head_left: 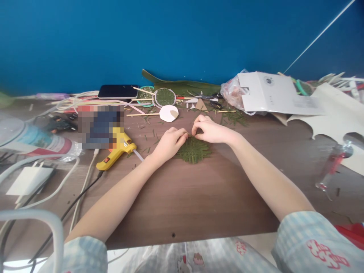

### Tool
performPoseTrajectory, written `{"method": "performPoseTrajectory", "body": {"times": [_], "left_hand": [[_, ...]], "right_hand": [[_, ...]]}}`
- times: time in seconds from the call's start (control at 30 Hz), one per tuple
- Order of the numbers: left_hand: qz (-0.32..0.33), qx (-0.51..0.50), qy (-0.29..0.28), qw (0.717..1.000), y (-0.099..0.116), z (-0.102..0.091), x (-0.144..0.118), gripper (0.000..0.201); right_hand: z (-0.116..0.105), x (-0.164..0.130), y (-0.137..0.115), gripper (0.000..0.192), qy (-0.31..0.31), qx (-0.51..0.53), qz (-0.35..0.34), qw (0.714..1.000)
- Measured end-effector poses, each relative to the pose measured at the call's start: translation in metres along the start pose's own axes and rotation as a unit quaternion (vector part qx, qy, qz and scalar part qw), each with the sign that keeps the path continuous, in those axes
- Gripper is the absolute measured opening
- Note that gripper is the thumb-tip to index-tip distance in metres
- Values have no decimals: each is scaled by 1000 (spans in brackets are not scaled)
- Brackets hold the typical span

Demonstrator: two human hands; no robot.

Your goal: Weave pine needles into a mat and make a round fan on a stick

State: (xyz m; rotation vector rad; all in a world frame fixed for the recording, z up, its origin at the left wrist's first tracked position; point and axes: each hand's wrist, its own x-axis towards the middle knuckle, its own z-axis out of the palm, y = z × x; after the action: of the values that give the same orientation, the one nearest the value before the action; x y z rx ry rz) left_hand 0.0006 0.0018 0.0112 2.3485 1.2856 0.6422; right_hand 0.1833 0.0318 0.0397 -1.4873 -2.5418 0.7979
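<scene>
Checked pale-blue sleeves [313, 242] fill the bottom of the frame as two bare forearms reach over a brown table [182, 197]. At centre, the left hand [168, 143] and right hand [211, 130] meet, fingertips pinching the upper edge of a woven green mat [194, 151] lying flat. One yellow glue gun [117, 151] lies left of centre; one dark phone [118, 91], one white disc [168, 113] and one pair of scissors [214, 103] sit behind; no writing is legible

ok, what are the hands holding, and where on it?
Both hands, left hand and right hand, pinch the far edge of a green woven mat lying on the table, fingertips close together at its top.
</scene>
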Motion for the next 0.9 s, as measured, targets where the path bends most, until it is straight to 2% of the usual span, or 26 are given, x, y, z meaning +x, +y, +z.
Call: {"method": "performPoseTrajectory", "body": {"times": [0.5, 0.9], "left_hand": [[-1, -2, 1, 1000, -1, 1, 0, 23], [-1, -2, 1, 1000, 0, 0, 0, 23]], "right_hand": [[4, 3, 6, 8, 13, 14, -15, 1000], [3, 5, 12, 8, -1, 42, -29, 999]]}}
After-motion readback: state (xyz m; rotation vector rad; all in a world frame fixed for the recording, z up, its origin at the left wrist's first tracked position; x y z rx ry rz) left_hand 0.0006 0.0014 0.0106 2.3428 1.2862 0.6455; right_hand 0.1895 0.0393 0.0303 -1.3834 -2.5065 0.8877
